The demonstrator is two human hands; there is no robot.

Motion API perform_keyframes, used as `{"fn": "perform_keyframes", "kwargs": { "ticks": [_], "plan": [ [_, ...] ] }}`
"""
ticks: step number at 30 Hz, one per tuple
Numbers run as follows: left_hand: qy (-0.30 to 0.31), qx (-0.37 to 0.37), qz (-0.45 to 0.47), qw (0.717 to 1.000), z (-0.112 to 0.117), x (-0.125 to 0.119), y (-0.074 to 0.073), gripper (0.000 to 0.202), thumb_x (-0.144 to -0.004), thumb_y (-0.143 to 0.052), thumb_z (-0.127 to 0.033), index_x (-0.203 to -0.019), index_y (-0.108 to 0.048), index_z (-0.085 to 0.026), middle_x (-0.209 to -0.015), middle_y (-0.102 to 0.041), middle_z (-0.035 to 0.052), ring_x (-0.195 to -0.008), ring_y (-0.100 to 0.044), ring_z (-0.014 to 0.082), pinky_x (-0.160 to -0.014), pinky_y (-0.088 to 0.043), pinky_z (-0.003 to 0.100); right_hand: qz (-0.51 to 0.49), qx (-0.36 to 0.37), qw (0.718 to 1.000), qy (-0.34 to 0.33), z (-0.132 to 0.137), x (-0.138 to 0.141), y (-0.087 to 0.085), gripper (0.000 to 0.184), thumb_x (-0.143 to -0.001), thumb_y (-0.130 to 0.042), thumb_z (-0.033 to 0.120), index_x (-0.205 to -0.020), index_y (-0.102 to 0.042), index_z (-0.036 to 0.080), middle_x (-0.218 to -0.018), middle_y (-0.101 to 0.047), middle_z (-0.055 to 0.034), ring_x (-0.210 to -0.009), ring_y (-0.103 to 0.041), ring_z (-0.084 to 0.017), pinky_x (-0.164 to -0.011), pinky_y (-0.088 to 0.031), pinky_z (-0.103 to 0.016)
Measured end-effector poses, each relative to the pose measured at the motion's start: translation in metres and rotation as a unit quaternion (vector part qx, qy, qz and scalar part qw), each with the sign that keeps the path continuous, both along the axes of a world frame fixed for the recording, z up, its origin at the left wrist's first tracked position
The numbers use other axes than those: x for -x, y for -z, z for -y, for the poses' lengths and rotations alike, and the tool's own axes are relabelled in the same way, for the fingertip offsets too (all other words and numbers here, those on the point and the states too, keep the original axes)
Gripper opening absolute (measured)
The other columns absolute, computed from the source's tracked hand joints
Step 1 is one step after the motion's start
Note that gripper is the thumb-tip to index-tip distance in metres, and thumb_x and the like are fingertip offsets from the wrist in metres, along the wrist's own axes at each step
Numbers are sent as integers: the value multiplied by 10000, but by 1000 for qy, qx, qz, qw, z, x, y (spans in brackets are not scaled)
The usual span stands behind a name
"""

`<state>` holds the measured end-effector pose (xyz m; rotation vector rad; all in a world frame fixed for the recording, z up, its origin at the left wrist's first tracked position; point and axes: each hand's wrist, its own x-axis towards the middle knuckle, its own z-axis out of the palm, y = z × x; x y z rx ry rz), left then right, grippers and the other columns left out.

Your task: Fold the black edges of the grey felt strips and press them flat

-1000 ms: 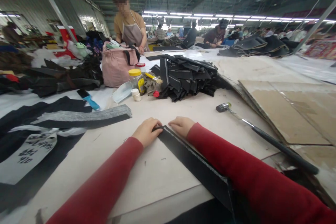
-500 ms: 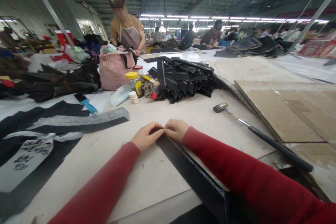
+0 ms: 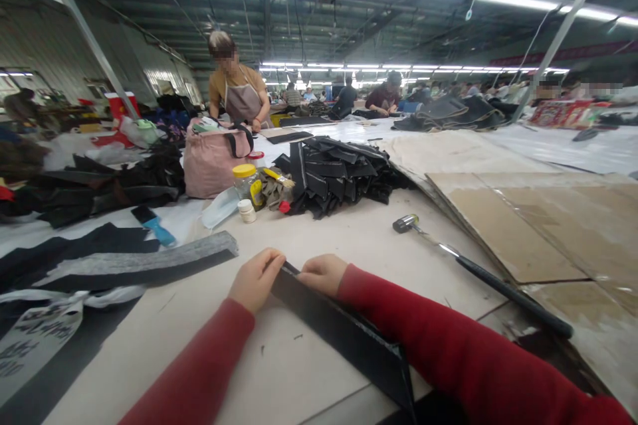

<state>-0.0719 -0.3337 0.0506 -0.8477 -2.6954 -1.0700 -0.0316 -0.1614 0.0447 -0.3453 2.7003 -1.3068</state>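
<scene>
A long black fabric strip (image 3: pixel 339 329) with a pale line along its right edge runs from the hands toward my body. My left hand (image 3: pixel 256 279) pinches its far end between thumb and fingers. A little to the right, my right hand (image 3: pixel 323 273) is closed on the strip's right edge, its fingertips partly hidden. The near end of the strip hangs by my right sleeve. Under it lies a pale board (image 3: pixel 199 339) with small dark marks.
Ahead lies a heap of black strips (image 3: pixel 343 176), beside a yellow-lidded jar (image 3: pixel 246 180), a small white bottle (image 3: pixel 246 210) and a pink bag (image 3: pixel 212 163). A hammer (image 3: pixel 483 272) and cardboard (image 3: pixel 523 226) are at right; a blue-handled brush (image 3: pixel 158 229) at left. A co-worker (image 3: pixel 239 89) stands beyond.
My right hand has moved away from my left, back along the strip's edge. My left hand keeps the far end. The whole view has shifted, with more ceiling showing.
</scene>
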Motion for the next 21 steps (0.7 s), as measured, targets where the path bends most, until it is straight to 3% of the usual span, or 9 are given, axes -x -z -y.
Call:
{"fn": "perform_keyframes", "kwargs": {
  "ticks": [7, 14, 17, 21],
  "plan": [
    [-30, 12, -7, 999, 11, 10, 0, 317, -790, -341, -437, -705, -524, -191, -648, -545, -19, -651, -519, 151, -608, -382, 234, 103, 5, 994, -24, -6, -1, -7, 238, -726, -519, 333, -768, -650, 138, -596, -568, 14, -557, -480, -90, -513, -364, -182],
    [-60, -8, -9, 998, 19, 16, -3, 333, -767, -353, -464, -700, -535, -193, -652, -554, -18, -666, -528, 160, -623, -389, 238, 85, 17, 996, 7, -9, -3, -13, 234, -721, -532, 314, -801, -662, 137, -652, -607, 0, -594, -510, -101, -559, -386, -188],
    [-79, -25, -5, 997, 26, 19, -4, 328, -747, -372, -470, -706, -545, -194, -667, -564, -14, -680, -529, 165, -639, -390, 242, 136, 21, 990, -23, -20, -6, -17, 231, -725, -534, 288, -847, -655, 134, -686, -614, -1, -587, -507, -93, -560, -393, -184],
    [-126, -60, 23, 990, 36, 25, -6, 333, -691, -422, -497, -695, -571, -199, -674, -585, -11, -697, -531, 181, -666, -395, 261, 140, -31, 989, -27, -41, -10, -18, 221, -716, -536, 257, -848, -649, 121, -692, -615, -11, -598, -514, -101, -553, -390, -188]
  ]
}}
